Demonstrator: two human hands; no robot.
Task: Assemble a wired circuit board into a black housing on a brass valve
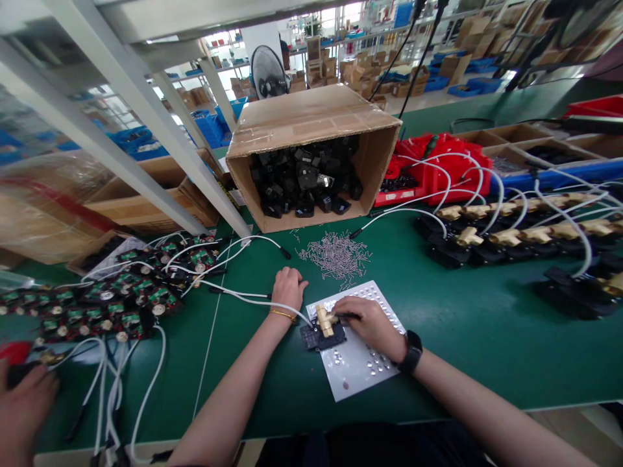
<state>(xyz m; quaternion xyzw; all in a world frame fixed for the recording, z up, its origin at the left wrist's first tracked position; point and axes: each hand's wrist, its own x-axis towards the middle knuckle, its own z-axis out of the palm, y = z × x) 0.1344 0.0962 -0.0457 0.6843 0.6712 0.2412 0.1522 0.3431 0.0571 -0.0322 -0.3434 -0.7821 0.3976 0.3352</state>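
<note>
On a white sheet with clear round dots [357, 379] sits a black actuator housing [311, 337] with a brass tee valve [324, 321] on top and a white cable running left. My right hand [372, 325] is closed around a slim dark object [348, 316], mostly hidden by the fingers, right beside the brass fitting. Left of the sheet, my left hand [288, 290] rests on the green table with curled fingers; whether they hold anything is hidden. The white cable [285, 305] passes by its wrist. Just beyond lies a pile of small metal pins [335, 255].
A cardboard box [311, 113] on its side holds black housings. Opened units with green boards [131, 292] crowd the left, near another person's hand [32, 395]. Finished-looking brass valve units [506, 237] line the right. Red bins [438, 172] stand behind, and a metal frame [146, 123] rises at left.
</note>
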